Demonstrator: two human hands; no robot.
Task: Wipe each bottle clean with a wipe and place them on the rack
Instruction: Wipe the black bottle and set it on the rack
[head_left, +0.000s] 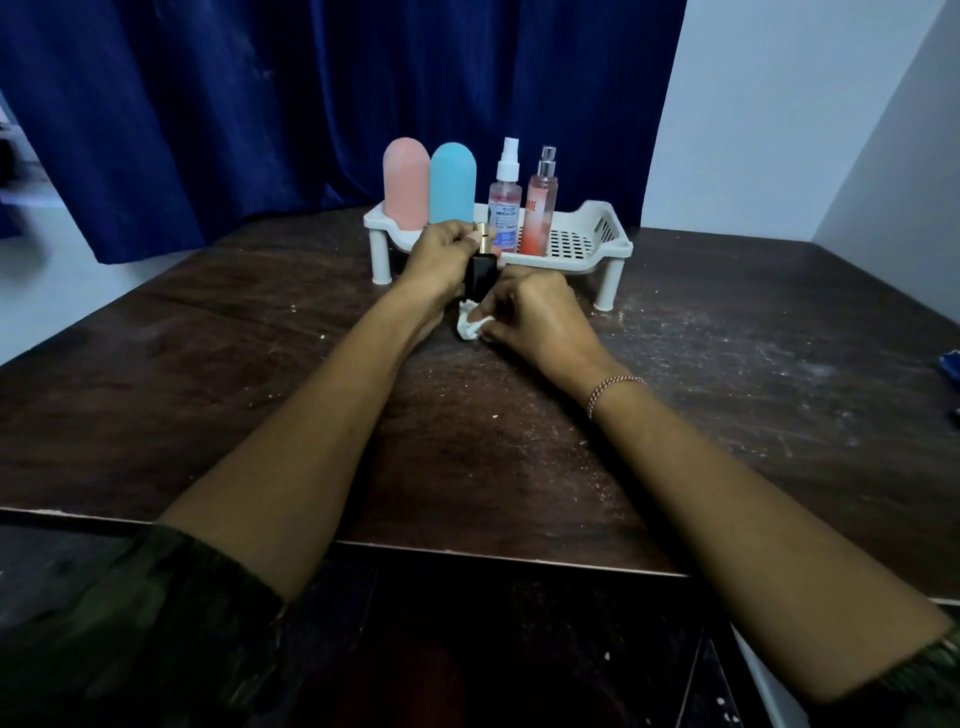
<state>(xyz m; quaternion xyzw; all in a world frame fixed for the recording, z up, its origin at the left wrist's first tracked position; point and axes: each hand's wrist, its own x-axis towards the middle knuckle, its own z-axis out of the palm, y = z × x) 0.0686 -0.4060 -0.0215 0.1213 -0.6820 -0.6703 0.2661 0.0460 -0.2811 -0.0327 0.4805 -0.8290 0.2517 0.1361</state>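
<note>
My left hand (441, 254) grips a small black bottle (479, 278) with a gold top, held upright just in front of the white rack (597, 228). My right hand (535, 317) pinches a crumpled white wipe (470, 325) against the table, right below the black bottle. On the rack stand a pink bottle (405, 182), a blue bottle (452, 182), a clear spray bottle (505, 200) with a white nozzle, and a slim orange-pink spray bottle (540, 208). The rack's right half holds nothing.
The dark, scratched wooden table (260, 374) carries white crumbs. A blue object (950, 366) pokes in at the right edge. A dark blue curtain (260, 104) hangs behind the rack, and a white wall (805, 104) stands to the right.
</note>
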